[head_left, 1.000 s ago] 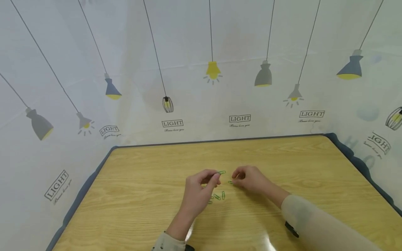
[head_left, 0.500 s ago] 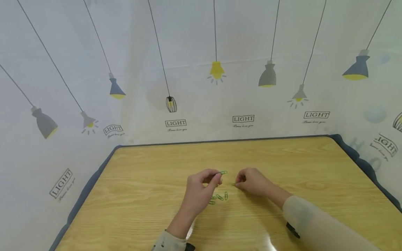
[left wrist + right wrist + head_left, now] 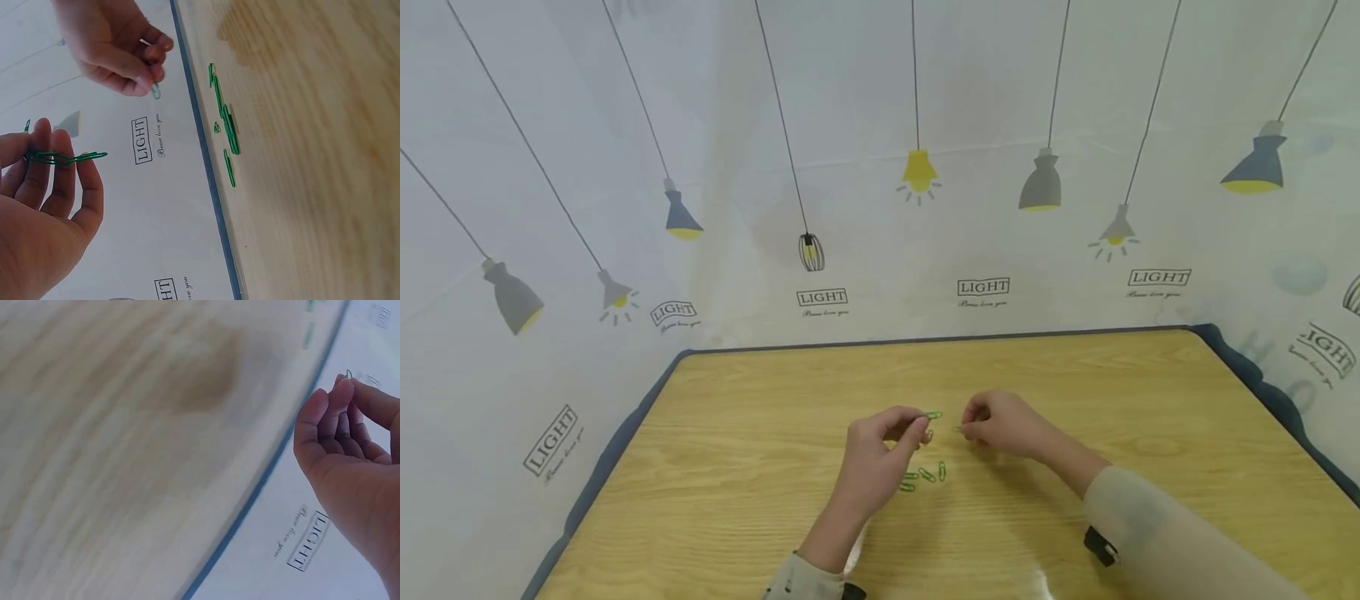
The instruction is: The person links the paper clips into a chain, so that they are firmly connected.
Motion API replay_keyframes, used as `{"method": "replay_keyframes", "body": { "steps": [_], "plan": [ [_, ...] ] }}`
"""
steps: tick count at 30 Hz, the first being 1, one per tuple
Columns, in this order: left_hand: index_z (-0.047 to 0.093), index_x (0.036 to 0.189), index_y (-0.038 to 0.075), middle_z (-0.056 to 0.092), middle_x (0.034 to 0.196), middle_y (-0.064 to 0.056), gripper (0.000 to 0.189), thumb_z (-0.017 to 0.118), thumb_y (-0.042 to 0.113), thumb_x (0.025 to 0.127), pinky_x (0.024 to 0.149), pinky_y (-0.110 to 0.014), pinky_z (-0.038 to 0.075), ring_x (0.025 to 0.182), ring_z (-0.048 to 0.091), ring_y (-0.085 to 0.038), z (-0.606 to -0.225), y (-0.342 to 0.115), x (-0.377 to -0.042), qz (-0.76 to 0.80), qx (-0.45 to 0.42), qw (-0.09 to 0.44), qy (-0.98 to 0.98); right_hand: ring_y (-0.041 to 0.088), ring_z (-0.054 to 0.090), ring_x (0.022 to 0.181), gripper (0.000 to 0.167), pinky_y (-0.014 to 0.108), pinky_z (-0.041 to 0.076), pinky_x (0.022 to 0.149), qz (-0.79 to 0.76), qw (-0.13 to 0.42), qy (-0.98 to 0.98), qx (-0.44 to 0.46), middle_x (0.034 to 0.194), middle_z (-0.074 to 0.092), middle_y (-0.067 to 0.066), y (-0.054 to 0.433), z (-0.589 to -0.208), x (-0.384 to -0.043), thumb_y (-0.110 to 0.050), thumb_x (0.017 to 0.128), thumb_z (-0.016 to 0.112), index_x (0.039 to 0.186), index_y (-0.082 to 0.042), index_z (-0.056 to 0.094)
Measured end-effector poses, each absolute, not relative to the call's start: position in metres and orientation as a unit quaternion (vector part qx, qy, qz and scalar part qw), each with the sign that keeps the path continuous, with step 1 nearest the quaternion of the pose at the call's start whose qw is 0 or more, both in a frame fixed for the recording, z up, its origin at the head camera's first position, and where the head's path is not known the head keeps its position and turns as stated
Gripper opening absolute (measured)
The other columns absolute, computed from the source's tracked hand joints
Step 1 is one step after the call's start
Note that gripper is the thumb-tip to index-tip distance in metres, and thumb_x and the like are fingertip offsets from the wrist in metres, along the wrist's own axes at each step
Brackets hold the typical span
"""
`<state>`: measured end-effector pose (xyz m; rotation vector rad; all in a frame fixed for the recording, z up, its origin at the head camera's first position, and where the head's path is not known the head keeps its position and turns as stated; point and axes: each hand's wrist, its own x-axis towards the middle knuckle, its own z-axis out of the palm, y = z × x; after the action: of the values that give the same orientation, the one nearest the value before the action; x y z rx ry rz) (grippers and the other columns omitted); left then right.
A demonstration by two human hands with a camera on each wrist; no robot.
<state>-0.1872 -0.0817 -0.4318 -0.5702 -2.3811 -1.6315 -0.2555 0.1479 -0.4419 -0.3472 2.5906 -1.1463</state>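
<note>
My left hand [image 3: 876, 454] pinches a short chain of linked green paper clips [image 3: 59, 158], which lies across its fingers in the left wrist view. One end of the chain sticks out past the fingertips, towards the right hand. A single green paper clip [image 3: 155, 91] is pinched between the thumb and fingertips of my right hand [image 3: 1003, 423]; in the right wrist view just the tip of that clip [image 3: 349, 374] shows. The two hands are a small gap apart above the table. Below and between them lie several loose green paper clips [image 3: 927, 475], partly hidden by the left hand.
The wood-patterned tabletop [image 3: 760, 400] has a dark blue edge [image 3: 850, 342]. Behind and beside it hangs a pale covering [image 3: 865, 100] printed with lamps and "LIGHT" labels.
My right hand has risen slightly with its paper clip during the last half second. The left hand keeps its hold on the chain, nearly still. The head view has shifted a little.
</note>
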Motion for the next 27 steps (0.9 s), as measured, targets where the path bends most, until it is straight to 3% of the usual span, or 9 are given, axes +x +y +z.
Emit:
{"method": "replay_keyframes", "body": {
  "steps": [5,10,14,21,27],
  "plan": [
    [0.079,0.111,0.010,0.080,0.097,-0.014,0.020,0.065,0.024,0.108,0.078,-0.023,0.061,0.089,0.077,-0.031,-0.434,-0.082,-0.189,-0.557,-0.199,0.096,-0.801,0.021,0.067,0.086,0.011,0.041,0.059,0.079,-0.442,0.131,0.880,-0.112,0.100,0.072,0.014,0.150,-0.426,-0.251,-0.017,0.103,0.070,0.104,-0.006,0.070],
    [0.079,0.110,0.011,0.080,0.095,-0.012,0.020,0.065,0.025,0.108,0.077,-0.022,0.060,0.085,0.076,-0.020,-0.434,-0.083,-0.189,-0.550,-0.199,0.102,-0.804,0.023,0.072,0.096,0.018,0.044,0.062,0.088,-0.479,0.105,0.864,-0.116,0.106,0.074,0.012,0.151,-0.406,-0.246,-0.022,0.104,0.069,0.111,-0.005,0.070],
    [0.080,0.110,0.011,0.081,0.094,-0.011,0.019,0.066,0.024,0.108,0.077,-0.025,0.060,0.083,0.074,-0.011,-0.433,-0.084,-0.189,-0.546,-0.199,0.108,-0.807,0.020,0.072,0.091,0.020,0.038,0.063,0.086,-0.502,0.085,0.852,-0.124,0.104,0.076,0.010,0.149,-0.391,-0.241,-0.021,0.104,0.071,0.113,-0.004,0.070],
    [0.080,0.109,0.010,0.080,0.090,-0.005,0.016,0.067,0.020,0.107,0.077,-0.024,0.060,0.081,0.074,-0.011,-0.431,-0.084,-0.189,-0.542,-0.202,0.118,-0.807,0.027,0.072,0.091,0.018,0.031,0.060,0.079,-0.520,0.059,0.839,-0.151,0.100,0.076,0.009,0.139,-0.376,-0.226,-0.018,0.101,0.074,0.113,-0.004,0.073],
    [0.080,0.108,0.010,0.080,0.089,-0.003,0.016,0.066,0.018,0.107,0.077,-0.024,0.060,0.081,0.074,-0.011,-0.431,-0.084,-0.188,-0.543,-0.202,0.118,-0.807,0.022,0.072,0.087,0.011,0.029,0.061,0.075,-0.520,0.036,0.830,-0.198,0.101,0.077,0.015,0.129,-0.374,-0.213,-0.011,0.099,0.075,0.108,-0.004,0.075]
  ]
}}
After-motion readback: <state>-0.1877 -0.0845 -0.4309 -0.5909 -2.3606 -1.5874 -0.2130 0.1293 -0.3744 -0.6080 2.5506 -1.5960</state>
